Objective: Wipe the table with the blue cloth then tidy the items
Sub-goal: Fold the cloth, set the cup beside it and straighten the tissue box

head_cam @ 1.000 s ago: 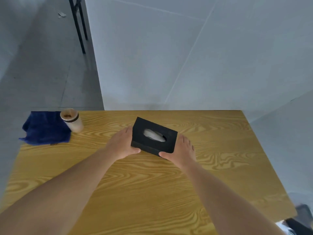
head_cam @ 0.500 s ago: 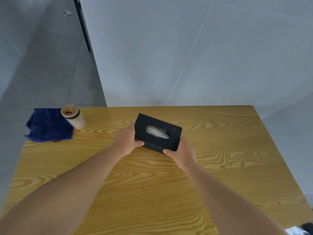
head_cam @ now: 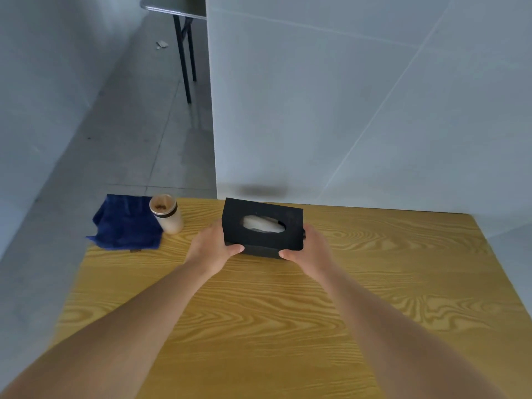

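A black tissue box (head_cam: 260,229) with a white tissue showing in its oval slot is at the far middle of the wooden table (head_cam: 288,326). My left hand (head_cam: 211,249) grips its left end and my right hand (head_cam: 309,250) grips its right end. The blue cloth (head_cam: 125,223) lies crumpled on the table's far left corner, partly over the edge. A beige cup with a dark band (head_cam: 167,214) stands just right of the cloth.
A pale wall panel (head_cam: 345,110) rises directly behind the table's far edge. A grey floor lies to the left, with another table on black legs (head_cam: 184,53) further back.
Both hands have carried the tissue box away from me toward the table's far edge and turned it squarer to the wall. The cloth and cup stayed put.
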